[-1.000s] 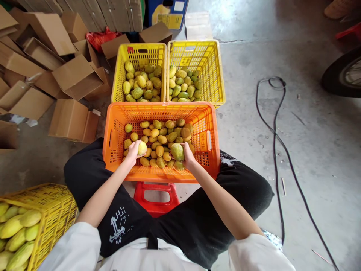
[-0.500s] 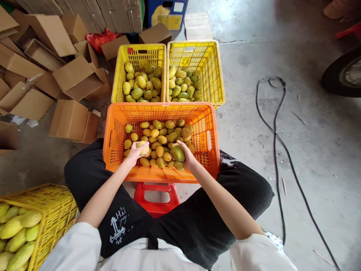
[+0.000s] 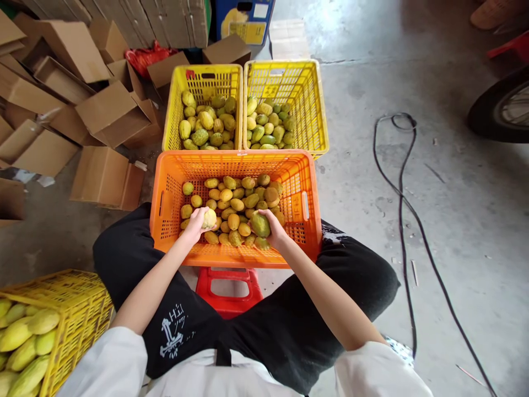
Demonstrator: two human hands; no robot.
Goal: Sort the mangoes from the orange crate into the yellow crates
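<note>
An orange plastic crate is in front of me, with many small yellow-green melons lying in it. My left hand is closed around a pale yellow melon over the left half of the crate. Over the right half, my right hand grips a larger green melon. Both held melons are just above the others. The palm sides of both hands are partly hidden.
Two yellow crates with melons stand behind the orange one. Another yellow crate of melons is at lower left. Cardboard boxes pile up on the left. Under the orange crate is a red stool. A black cable lies on the right floor.
The melon in my left hand has turned, and more of its pale face shows between the fingers. My right hand keeps its hold with hardly any movement.
</note>
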